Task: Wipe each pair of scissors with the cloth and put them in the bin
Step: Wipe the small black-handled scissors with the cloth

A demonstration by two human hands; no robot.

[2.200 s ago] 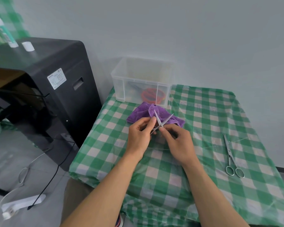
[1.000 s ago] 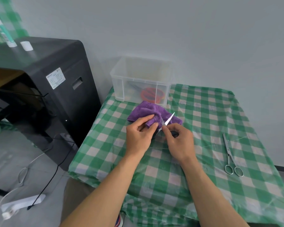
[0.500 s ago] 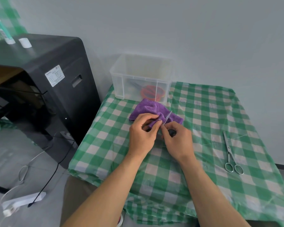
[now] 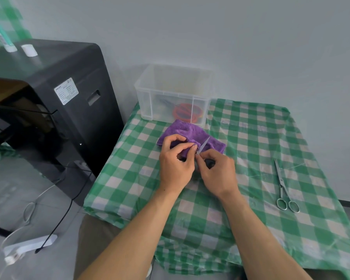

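Observation:
My left hand (image 4: 175, 162) pinches a fold of the purple cloth (image 4: 190, 134) around one blade of a small pair of scissors (image 4: 204, 145). My right hand (image 4: 218, 172) grips the scissors' dark handles, which are mostly hidden by the fingers. One silver blade tip pokes up over the cloth. A second, all-metal pair of scissors (image 4: 283, 186) lies closed on the right of the table. The clear plastic bin (image 4: 173, 93) stands at the table's back left, with orange-handled scissors (image 4: 185, 113) and others inside.
The table carries a green-and-white checked cover (image 4: 251, 138) under clear plastic. A black machine (image 4: 65, 93) stands left of the table. A white power strip (image 4: 28, 244) and cables lie on the floor. The wall is close behind the bin.
The open scissors came down from above the cloth. My left hand took up a fold of the cloth and closed it round one blade, sliding it along. The camera shifted slightly.

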